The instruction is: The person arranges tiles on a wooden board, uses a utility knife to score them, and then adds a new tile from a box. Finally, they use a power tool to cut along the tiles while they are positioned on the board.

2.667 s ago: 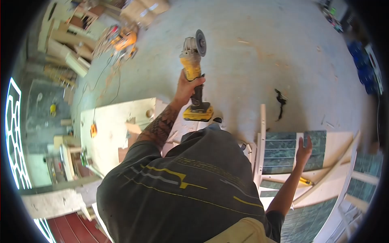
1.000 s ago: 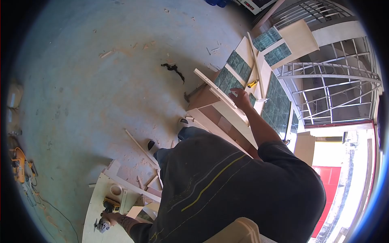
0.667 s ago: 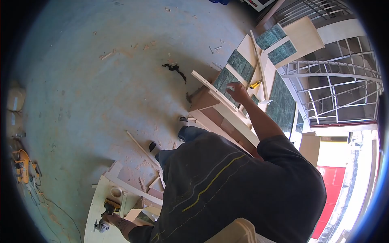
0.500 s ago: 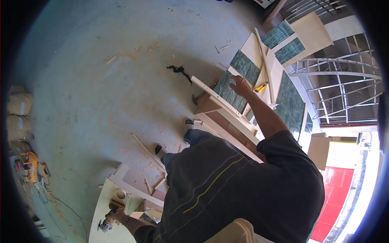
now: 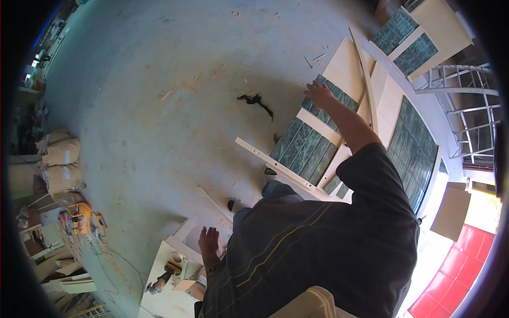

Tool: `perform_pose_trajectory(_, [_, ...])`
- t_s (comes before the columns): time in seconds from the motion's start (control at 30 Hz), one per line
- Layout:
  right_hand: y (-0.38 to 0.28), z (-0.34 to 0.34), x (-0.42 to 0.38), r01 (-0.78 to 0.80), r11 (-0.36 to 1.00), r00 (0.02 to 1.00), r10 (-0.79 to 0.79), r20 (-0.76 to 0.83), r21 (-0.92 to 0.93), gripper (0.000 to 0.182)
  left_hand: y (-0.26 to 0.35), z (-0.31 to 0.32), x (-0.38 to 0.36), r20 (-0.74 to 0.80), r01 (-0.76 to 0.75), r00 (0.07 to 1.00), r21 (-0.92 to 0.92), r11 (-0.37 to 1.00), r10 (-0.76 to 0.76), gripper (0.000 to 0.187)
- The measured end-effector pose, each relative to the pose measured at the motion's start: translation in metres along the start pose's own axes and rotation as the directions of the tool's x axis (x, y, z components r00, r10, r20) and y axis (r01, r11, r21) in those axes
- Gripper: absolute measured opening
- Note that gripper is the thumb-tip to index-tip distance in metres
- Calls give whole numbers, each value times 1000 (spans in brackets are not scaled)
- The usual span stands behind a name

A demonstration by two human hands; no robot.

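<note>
My right hand [image 5: 320, 96] is at the far end of a pale wooden panel with dark green marbled sections [image 5: 303, 150]. Its fingers are stretched out over the green strip, with nothing held in them. My left hand [image 5: 209, 241] is raised beside my body, fingers apart and empty. Below and left of it, a yellow-and-black power tool [image 5: 168, 273] with a metallic head lies on a white worktop [image 5: 154, 298]. A roll of tape [image 5: 176, 257] and a small open cardboard box [image 5: 192, 286] sit near the tool.
A long thin wooden strip [image 5: 365, 79] lies across the panels. Another green-sectioned panel [image 5: 411, 143] is to the right, before a metal frame [image 5: 466, 106]. A black strap-like object [image 5: 257, 103] and wood scraps lie on the floor. A yellow machine [image 5: 79, 218] stands left with cables.
My left hand has let go of the power tool and risen away from it toward my body. My right hand has shifted along the panel to its far end. The view has turned left.
</note>
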State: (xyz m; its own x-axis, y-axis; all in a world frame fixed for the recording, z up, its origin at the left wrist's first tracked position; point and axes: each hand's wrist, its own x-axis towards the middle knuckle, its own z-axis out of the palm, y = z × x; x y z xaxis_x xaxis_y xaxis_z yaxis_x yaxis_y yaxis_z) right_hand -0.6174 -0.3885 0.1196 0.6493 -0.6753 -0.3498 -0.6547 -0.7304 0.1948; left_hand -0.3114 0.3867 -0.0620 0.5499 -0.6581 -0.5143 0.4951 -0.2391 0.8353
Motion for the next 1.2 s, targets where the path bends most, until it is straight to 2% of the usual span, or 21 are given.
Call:
perform_pose_trajectory(0.03, [6,2,6,64,998,998,-65,-23,-13,47,17,4,-40,-4,0,1000,15,1000,0,53])
perform_pose_trajectory(0.07, [11,3,12,126,992,991,-128,-47,-30,45,48,34,-34,-195,223,952,-80,972,-234,53])
perform_pose_trajectory(0.1, [15,-3,17,124,992,991,-125,-49,-17,45,106,89,-1,-351,406,817,-213,889,-457,53])
perform_pose_trajectory(0.17, [20,-28,22,193,978,971,-179,157,-78,40,126,102,12,-354,430,829,-93,898,-433,55])
perform_pose_trajectory(0.27, [42,-43,11,290,956,945,-293,143,45,33,169,135,32,-364,353,887,133,926,-286,57])
perform_pose_trajectory(0.3, [54,-35,12,273,961,948,-278,156,51,33,184,150,42,-350,364,888,142,920,-297,57])
perform_pose_trajectory(0.37, [78,-12,11,307,937,949,-314,22,164,29,208,181,64,-212,251,958,308,918,-191,53])
perform_pose_trajectory(0.43, [81,-47,-23,266,946,963,-267,-20,183,23,234,223,87,-43,154,988,395,906,-149,58])
perform_pose_trajectory(0.5, [84,-83,-54,271,961,959,-265,-96,53,18,255,270,106,113,28,990,457,889,-89,53])
perform_pose_trajectory(0.57, [82,-122,-87,235,968,966,-221,-137,91,14,269,310,123,337,-154,940,548,822,-49,53])
perform_pose_trajectory(0.63, [76,-146,-117,183,935,951,-91,-295,302,12,278,349,142,501,-261,864,530,807,-49,52])
perform_pose_trajectory(0.7, [64,-165,-147,208,913,934,-79,-348,351,16,291,388,152,602,-322,798,462,827,-26,56])
perform_pose_trajectory(0.77, [36,-182,-176,170,786,879,152,-453,594,19,292,426,163,631,-294,776,378,878,-11,70])
perform_pose_trajectory(0.8, [27,-181,-184,194,757,838,203,-507,625,22,289,445,173,639,-298,769,373,879,-10,70])
perform_pose_trajectory(0.87, [-3,-194,-205,75,625,816,410,-409,777,25,278,476,192,655,-329,751,270,905,78,93])
perform_pose_trajectory(0.9, [-16,-193,-211,15,546,783,515,-350,837,27,277,489,197,660,-329,747,268,906,76,93])
perform_pose_trajectory(0.97, [-36,-174,-216,51,429,699,630,-339,902,30,277,508,204,773,-84,634,79,993,-8,104])
perform_pose_trajectory(1.0, [-42,-151,-214,83,319,687,668,-287,944,31,275,513,205,737,25,670,97,995,-89,92])
perform_pose_trajectory(1.07, [-59,-106,-212,191,57,662,729,-172,980,34,267,515,207,766,99,619,143,985,-174,82])
perform_pose_trajectory(1.13, [-64,-61,-218,92,27,612,787,-78,995,33,253,510,215,785,167,565,191,967,-252,73])
perform_pose_trajectory(1.2, [-75,-13,-223,24,3,569,822,-16,1000,32,235,496,224,671,56,678,360,931,-299,49])
